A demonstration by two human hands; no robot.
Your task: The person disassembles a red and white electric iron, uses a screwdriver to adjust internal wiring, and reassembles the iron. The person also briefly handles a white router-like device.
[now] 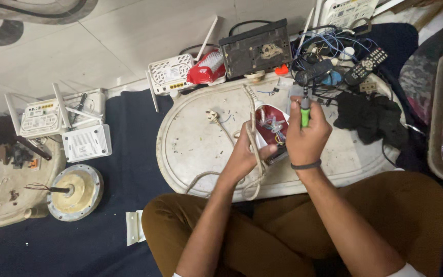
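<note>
Screwdriver point(305, 114) stood upright in closed right hand point(307, 134), tip down over red iron point(272, 129); left hand point(246, 156) gripped iron from left, nearer.

The scene is lit evenly from above, fairly bright, with only soft shadows cast. No strong glare is seen. Slight softness and wide-angle bending are noticed toward the edges.
</note>
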